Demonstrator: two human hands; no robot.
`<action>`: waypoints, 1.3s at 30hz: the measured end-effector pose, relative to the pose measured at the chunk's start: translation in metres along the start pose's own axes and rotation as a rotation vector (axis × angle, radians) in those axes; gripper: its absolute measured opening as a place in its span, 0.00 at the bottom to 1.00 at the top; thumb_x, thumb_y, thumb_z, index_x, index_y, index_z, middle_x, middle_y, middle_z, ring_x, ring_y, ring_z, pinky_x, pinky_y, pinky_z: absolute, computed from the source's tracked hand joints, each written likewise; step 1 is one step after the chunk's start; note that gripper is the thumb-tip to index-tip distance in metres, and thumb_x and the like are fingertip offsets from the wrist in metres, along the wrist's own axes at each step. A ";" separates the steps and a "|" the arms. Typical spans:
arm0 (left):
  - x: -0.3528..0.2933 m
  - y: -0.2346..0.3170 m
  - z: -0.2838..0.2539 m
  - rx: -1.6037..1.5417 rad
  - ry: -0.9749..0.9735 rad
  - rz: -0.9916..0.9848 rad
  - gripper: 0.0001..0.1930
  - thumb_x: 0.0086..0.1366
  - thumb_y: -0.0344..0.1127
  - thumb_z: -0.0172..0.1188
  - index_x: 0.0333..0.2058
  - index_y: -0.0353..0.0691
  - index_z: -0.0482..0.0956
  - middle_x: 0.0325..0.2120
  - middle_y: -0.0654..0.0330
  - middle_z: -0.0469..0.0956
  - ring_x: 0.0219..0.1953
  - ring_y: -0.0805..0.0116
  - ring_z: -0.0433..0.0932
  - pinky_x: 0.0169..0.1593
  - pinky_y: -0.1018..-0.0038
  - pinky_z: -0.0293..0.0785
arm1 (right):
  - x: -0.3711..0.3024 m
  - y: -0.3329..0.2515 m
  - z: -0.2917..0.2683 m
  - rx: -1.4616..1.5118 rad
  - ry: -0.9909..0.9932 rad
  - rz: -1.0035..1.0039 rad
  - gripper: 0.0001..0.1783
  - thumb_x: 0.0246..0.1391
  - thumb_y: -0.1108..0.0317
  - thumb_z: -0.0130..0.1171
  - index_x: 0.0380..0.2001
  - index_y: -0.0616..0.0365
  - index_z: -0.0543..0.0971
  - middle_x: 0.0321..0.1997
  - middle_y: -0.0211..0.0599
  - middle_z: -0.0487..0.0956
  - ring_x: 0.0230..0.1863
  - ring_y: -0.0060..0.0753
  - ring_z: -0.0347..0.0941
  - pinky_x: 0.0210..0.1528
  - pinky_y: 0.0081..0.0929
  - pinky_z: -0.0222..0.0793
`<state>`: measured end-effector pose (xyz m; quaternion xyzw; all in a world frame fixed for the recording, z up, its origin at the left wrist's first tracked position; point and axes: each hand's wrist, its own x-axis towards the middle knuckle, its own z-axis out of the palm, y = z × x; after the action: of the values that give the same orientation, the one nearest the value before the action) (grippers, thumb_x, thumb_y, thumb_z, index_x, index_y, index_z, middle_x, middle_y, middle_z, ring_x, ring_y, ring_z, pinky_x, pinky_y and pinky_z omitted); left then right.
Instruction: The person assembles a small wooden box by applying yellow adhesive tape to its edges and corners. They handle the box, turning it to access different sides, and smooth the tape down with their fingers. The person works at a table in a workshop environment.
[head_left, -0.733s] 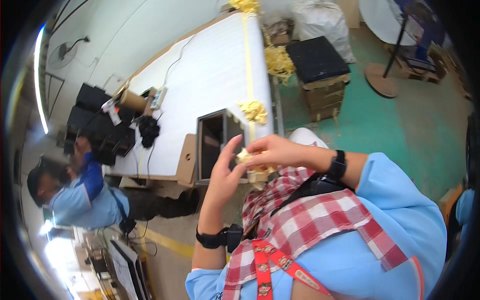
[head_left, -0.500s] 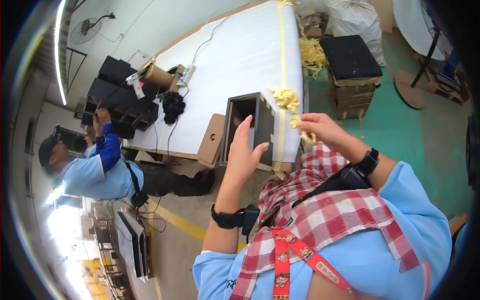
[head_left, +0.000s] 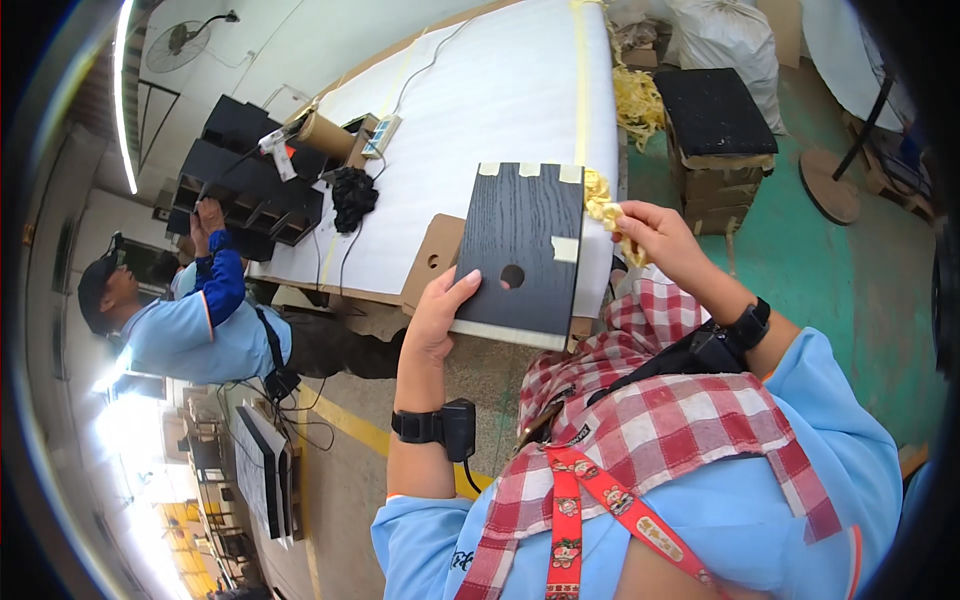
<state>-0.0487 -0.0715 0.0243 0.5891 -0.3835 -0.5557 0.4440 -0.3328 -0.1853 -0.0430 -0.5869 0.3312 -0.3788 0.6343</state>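
Observation:
A black wood-grain box [head_left: 520, 225] stands at the near end of the white-covered table, its holed face turned up toward me. Several short pieces of pale tape [head_left: 565, 249] stick to that face, along the far edge and at the right side. My left hand [head_left: 436, 312] grips the box by its near left edge, thumb on the face beside the round hole. To the right of the box, my right hand [head_left: 655, 238] pinches crumpled yellow tape [head_left: 633, 252]. More crumpled yellow tape [head_left: 598, 192] lies against the box's right side.
Brown board [head_left: 434, 262] with a hole lies left of the box. Beyond are a black bundle [head_left: 353, 198], a power strip [head_left: 381, 136] and stacked black boxes [head_left: 205, 165], where another person [head_left: 190, 330] works. A black-topped carton stack [head_left: 715, 120] stands right of the table.
The box has turned from showing its open side to showing its holed, taped face. My left hand, held open over it before, now grips its edge. My right hand keeps the yellow tape.

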 end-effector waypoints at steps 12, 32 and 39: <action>0.047 -0.079 -0.038 -0.048 0.008 -0.075 0.13 0.65 0.36 0.52 0.43 0.33 0.75 0.38 0.61 0.77 0.40 0.71 0.75 0.46 0.74 0.69 | -0.004 -0.001 0.005 -0.424 0.021 -0.321 0.13 0.54 0.62 0.55 0.38 0.59 0.77 0.30 0.45 0.78 0.34 0.44 0.76 0.36 0.33 0.69; 0.056 -0.060 0.012 1.098 0.537 0.184 0.20 0.67 0.51 0.42 0.35 0.42 0.76 0.26 0.46 0.77 0.32 0.43 0.76 0.34 0.53 0.69 | 0.027 -0.009 0.064 -0.840 -0.198 -0.408 0.11 0.55 0.62 0.50 0.34 0.58 0.75 0.25 0.43 0.77 0.31 0.49 0.74 0.34 0.41 0.67; 0.074 -0.073 0.009 1.131 0.475 0.229 0.18 0.68 0.45 0.34 0.36 0.39 0.71 0.31 0.46 0.76 0.36 0.44 0.75 0.39 0.52 0.69 | 0.031 0.002 0.083 -0.963 -0.189 -0.532 0.07 0.54 0.65 0.51 0.33 0.55 0.73 0.26 0.44 0.74 0.31 0.50 0.72 0.33 0.44 0.66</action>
<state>-0.0537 -0.1199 -0.0679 0.7957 -0.5699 -0.0692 0.1932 -0.2460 -0.1709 -0.0366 -0.9053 0.2490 -0.2773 0.2039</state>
